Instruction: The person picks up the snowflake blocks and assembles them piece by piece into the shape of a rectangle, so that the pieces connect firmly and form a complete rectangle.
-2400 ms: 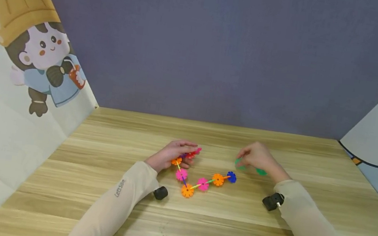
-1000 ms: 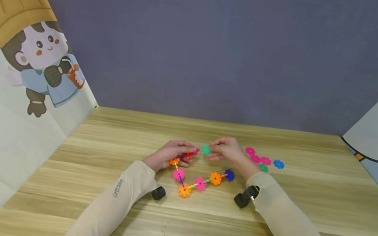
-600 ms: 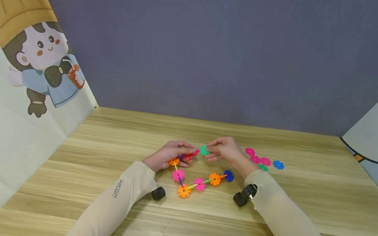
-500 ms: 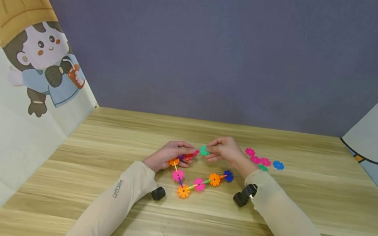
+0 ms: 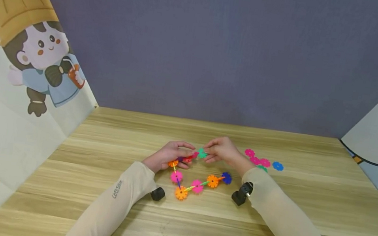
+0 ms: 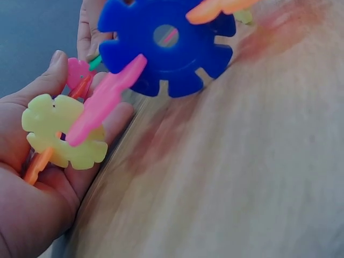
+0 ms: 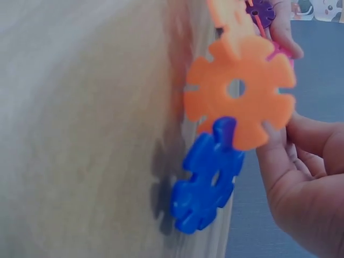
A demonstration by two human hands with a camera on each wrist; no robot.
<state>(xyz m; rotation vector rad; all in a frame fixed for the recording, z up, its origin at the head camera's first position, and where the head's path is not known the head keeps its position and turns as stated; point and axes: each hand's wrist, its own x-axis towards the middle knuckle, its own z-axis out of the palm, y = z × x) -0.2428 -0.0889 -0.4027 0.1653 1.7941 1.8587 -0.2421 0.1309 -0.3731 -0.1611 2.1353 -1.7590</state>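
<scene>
My left hand (image 5: pixel 170 153) holds one end of a chain of interlocking plastic snowflake discs, with a pink disc (image 5: pixel 195 155) at its fingertips. My right hand (image 5: pixel 224 151) pinches a green snowflake disc (image 5: pixel 201 154) by its right side; its left edge meets the pink disc, but whether the slots are engaged I cannot tell. The chain curves toward me through an orange disc (image 5: pixel 181 193) and finishes in a dark blue disc (image 5: pixel 226 178). In the left wrist view a yellow disc (image 6: pixel 40 123) lies over the left palm. The right wrist view has an orange disc (image 7: pixel 212 88) before the right fingers.
Right of the right hand lie loose discs on the wooden table (image 5: pixel 195 230): several pink discs (image 5: pixel 264 162), a blue disc (image 5: pixel 278 166) and a green disc (image 5: pixel 263 168) partly behind the wrist. A dark panel (image 5: pixel 218 58) rises along the back edge.
My right hand has brought the green disc left from the loose pieces, then onto the pink disc at the chain's end. The left hand stays nearly in place; the chain has shifted slightly.
</scene>
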